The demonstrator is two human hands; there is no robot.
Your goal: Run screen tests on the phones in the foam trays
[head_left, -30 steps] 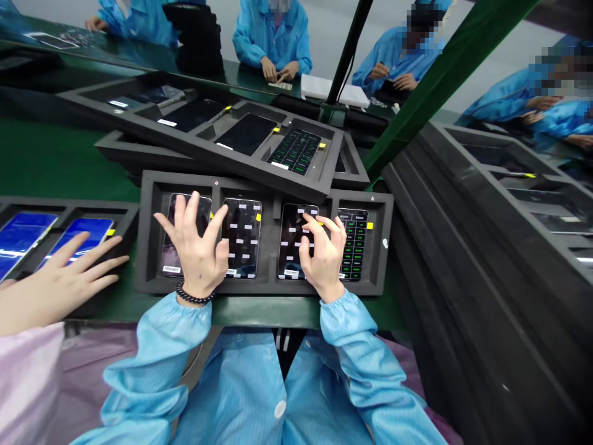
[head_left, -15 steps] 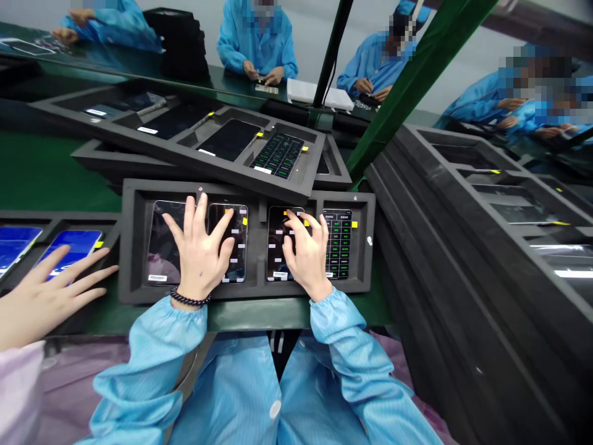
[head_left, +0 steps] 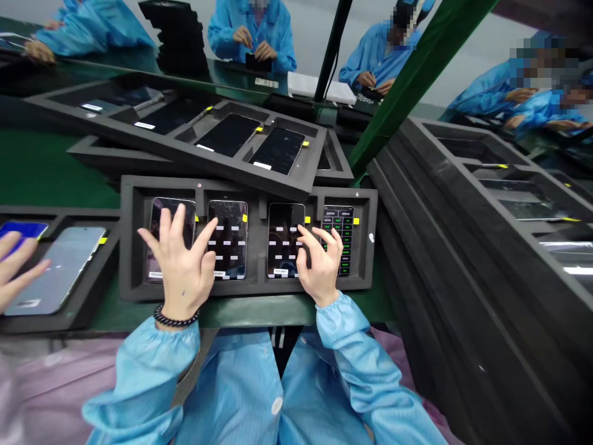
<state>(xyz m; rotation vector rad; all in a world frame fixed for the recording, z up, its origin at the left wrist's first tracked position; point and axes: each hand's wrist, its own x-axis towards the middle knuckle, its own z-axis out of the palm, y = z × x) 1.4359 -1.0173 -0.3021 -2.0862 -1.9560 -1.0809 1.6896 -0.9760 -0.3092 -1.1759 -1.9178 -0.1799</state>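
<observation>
Left hand (head_left: 186, 272): has moved left and nearer the body; fingers spread wide, gripping nothing, above the first phone (head_left: 155, 264) and the left side of the second phone (head_left: 235, 247); cannot tell whether fingertips touch.
Right hand (head_left: 319, 270): has shifted a little right; empty, loosely bent, between the third phone (head_left: 278, 247) and the fourth phone (head_left: 347, 256); contact unclear.
Black tray (head_left: 250, 288): one phone per compartment, white bars on the third, green text on the fourth.
Neighbour's hand (head_left: 13, 269): has slid left, mostly off a phone turned grey (head_left: 69, 266).
</observation>
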